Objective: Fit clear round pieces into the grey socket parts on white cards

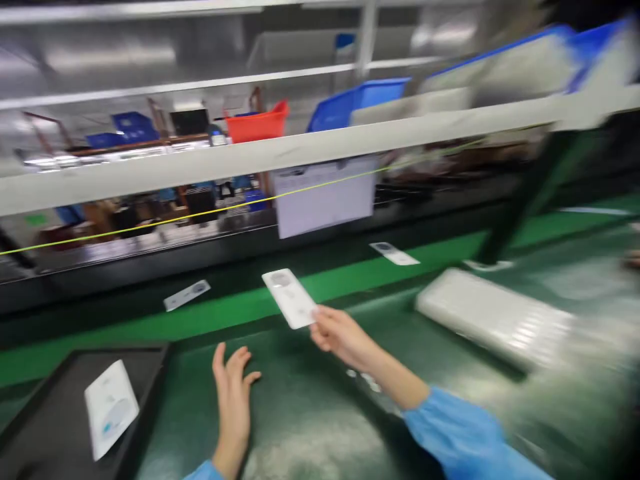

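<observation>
Your right hand [343, 337] grips the near right corner of a white panel [289, 298] between thumb and fingers; the panel extends forward and to the left of that hand, to the right of and beyond the black tray [50, 417], the reference item. Your left hand [233, 393] is open and empty, fingers spread, just right of the tray over the green work surface [300, 413]. A second white panel [111, 408], bearing a round grey area and a small blue mark, lies in the tray. Beyond the tray, to its right, one small card [187, 295] lies at the green strip [230, 303]; another card [395, 253] lies farther right along it. A white wrapped block [493, 317] rests well to the right of the tray. Farther beyond the tray, a rail [225, 160] carries a hanging sheet [325, 200]. Print on both panels is too blurred to read.
</observation>
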Demonstrator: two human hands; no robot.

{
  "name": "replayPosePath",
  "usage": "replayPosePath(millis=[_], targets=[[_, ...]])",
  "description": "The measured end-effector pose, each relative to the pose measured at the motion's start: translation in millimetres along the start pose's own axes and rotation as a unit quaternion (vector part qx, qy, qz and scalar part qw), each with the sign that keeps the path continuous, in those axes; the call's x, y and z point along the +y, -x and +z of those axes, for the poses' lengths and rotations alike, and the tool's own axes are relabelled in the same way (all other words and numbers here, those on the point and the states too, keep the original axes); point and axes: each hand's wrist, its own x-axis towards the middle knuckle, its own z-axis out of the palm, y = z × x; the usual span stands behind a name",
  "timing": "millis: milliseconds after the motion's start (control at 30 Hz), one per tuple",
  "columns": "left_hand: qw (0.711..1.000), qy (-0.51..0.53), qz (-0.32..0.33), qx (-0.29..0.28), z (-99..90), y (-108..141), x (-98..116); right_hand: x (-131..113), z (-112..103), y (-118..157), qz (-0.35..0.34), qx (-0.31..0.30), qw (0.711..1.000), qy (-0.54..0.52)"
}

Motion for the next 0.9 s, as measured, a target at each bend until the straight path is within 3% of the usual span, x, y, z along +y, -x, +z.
replayPosePath(millis=[67, 200, 267, 333, 400, 467, 533, 567, 600, 667, 767, 900], targets=[[0.997, 0.046, -0.029, 0.05, -17.5, -4.1, -1.8, -6.4, -3.0, -32.7, -0.001, 0.015, 0.999, -0.033], [0.99, 0.096, -0.078, 0.067, -13.4, -5.2, -10.4, 3.8, 0.5, -55.5, 0.039, 0.052, 0.997, -0.052], [0.993, 0.072, -0.072, 0.063, -13.7, -3.9, -10.7, 27.1, 18.3, -44.3, 0.084, 0.012, 0.996, -0.016], [0.997, 0.01, -0.041, 0.064, -18.5, -4.8, -8.2, 55.1, 40.1, -23.6, 0.103, -0.079, 0.988, 0.079], [0.994, -0.083, 0.002, 0.073, -22.9, -12.8, -2.4, 77.6, 57.4, -0.2, 0.045, -0.161, 0.963, 0.211], [0.978, -0.19, 0.05, 0.075, -22.7, -33.3, 7.2, 88.9, 66.5, 18.9, -0.046, -0.203, 0.922, 0.327], [0.94, -0.323, 0.098, 0.044, -18.7, -68.5, 19.6, 90.2, 68.4, 30.2, -0.112, -0.222, 0.884, 0.396], [0.906, -0.405, 0.123, 0.009, -17.1, -90.7, 25.9, 88.6, 67.8, 33.0, -0.13, -0.228, 0.873, 0.412], [0.856, -0.5, 0.128, -0.03, -17.1, -114.7, 31.6, 86.7, 66.8, 34.4, -0.139, -0.231, 0.868, 0.416], [0.827, -0.549, 0.107, -0.063, -24.4, -163.0, 40.6, 84.5, 64.7, 34.3, -0.142, -0.228, 0.872, 0.41], [0.787, -0.614, 0.035, -0.055, -55.3, -221.4, 46.5, 92.6, 62.7, 29.6, -0.145, -0.221, 0.876, 0.403], [0.713, -0.7, -0.038, 0.022, -110.0, -266.3, 45.3, 120.8, 58.7, 15.2, -0.139, -0.234, 0.87, 0.412]])
